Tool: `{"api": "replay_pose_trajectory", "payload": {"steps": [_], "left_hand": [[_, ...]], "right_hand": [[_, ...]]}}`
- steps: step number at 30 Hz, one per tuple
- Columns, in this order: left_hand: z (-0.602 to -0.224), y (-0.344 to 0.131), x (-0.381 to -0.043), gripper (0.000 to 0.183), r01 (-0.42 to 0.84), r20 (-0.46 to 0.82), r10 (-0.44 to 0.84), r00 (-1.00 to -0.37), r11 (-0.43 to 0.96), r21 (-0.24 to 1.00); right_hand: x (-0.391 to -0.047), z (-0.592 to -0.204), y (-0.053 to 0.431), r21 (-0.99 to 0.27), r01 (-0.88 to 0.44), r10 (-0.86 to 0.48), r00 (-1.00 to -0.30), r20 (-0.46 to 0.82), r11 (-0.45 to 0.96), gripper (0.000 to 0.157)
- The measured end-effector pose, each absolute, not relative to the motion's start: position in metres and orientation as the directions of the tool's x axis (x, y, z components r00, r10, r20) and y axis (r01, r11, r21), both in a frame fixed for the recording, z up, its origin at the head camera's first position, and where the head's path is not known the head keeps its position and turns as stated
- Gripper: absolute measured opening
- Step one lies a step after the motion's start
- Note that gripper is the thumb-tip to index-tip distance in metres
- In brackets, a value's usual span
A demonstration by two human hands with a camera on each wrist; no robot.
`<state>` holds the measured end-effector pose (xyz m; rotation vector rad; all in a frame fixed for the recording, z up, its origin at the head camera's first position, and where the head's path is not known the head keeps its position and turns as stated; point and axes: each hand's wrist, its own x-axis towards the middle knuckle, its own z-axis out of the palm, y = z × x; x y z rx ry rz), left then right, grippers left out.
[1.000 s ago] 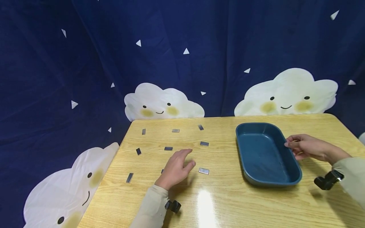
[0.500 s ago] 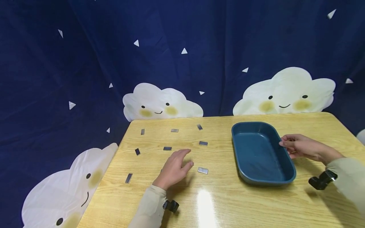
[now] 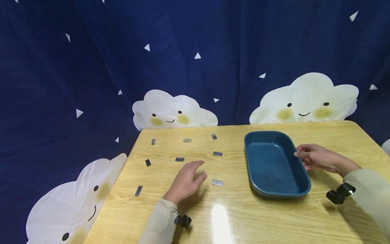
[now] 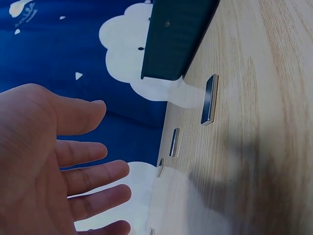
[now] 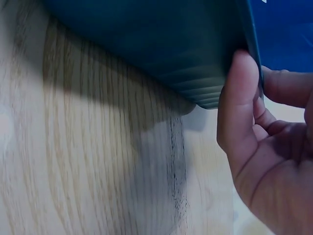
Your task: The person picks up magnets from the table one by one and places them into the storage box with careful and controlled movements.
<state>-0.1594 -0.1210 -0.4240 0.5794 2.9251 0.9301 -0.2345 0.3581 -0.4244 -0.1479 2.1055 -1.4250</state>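
Observation:
My right hand [image 3: 320, 158] pinches the right rim of an empty dark blue plastic bin [image 3: 275, 192]. In the right wrist view, a finger [image 5: 239, 98] lies along the outer wall of the bin [image 5: 146, 44] and another digit goes over the rim. My left hand [image 3: 187, 181] hovers over the table with its fingers spread and holds nothing. Nearest to it lies a small flat shiny metal bar [image 3: 217, 183]; in the left wrist view, this metal bar [image 4: 210, 100] lies apart from the fingers [image 4: 100, 176].
Several similar bars lie scattered on the left half of the wooden table [image 3: 243, 220], such as one bar [image 3: 138, 190] near the left edge and another bar [image 3: 214, 136] near the back. A navy curtain [image 3: 182, 67] with cloud prints hangs behind.
The bin has slid a little to the left across the table, with my right hand on its rim. My left hand stays nearly in the same place.

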Motion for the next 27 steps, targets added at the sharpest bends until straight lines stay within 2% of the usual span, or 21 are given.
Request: {"api": "replay_pose_trajectory", "payload": {"steps": [9,27], "left_hand": [[-0.422,-0.118,-0.161,0.049,0.352,0.105,0.357,-0.928,0.751,0.559],[-0.423,-0.126,-0.157,0.048,0.329,0.099,0.336,-0.937,0.746,0.579]], "right_hand": [[-0.234,-0.419,0.353,-0.874,0.227,-0.383,-0.831,-0.404,0.43,0.017],[-0.238,-0.428,0.33,-0.895,0.199,-0.45,-0.808,-0.381,0.4,0.019]]}}
